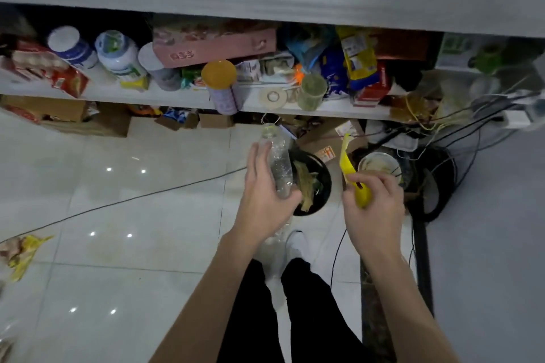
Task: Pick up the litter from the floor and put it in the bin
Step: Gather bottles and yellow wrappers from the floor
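My left hand [262,194] grips a clear empty plastic bottle [278,163], its open neck pointing away from me, held just left of and above the black round bin [324,182]. The bin stands on the floor below the shelf and holds brownish scraps. My right hand [373,206] pinches a yellow wrapper [348,168] that sticks up, to the right of the bin. More litter, a yellow and pink wrapper [22,250], lies on the white tiles at the far left.
A cluttered low shelf [177,97] with jars, boxes and packets runs across the back. A white bowl [379,165] and tangled cables [442,138] sit right of the bin. A thin cable [118,203] crosses the tiles. My feet [298,244] stand just behind the bin.
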### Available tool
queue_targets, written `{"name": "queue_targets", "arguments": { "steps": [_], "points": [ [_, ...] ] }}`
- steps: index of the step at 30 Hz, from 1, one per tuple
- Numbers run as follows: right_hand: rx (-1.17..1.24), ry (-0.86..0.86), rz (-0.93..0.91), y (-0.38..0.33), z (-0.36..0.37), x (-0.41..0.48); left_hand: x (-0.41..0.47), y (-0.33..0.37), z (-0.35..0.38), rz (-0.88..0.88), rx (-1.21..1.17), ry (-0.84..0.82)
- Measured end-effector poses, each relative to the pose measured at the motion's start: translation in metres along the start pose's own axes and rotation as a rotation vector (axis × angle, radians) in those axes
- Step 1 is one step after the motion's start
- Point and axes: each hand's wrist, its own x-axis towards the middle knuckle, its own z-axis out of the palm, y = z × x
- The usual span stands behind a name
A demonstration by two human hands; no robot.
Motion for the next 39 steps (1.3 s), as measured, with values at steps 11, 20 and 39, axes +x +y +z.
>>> {"name": "queue_targets", "arguments": {
  "steps": [11,20,39],
  "points": [
    [0.001,-0.092,0.204,0.138,0.141,0.021,0.092,-0.156,0.128,-0.121,-0.006,-0.092],
    [0.033,-0.127,0.213,0.203,0.210,0.043,0.133,-0.229,0.171,-0.027,0.059,-0.044],
    [0.074,-0.045,0.216,0.143,0.123,0.047,0.110,-0.144,0.071,0.035,0.228,0.037]
  ]
}}
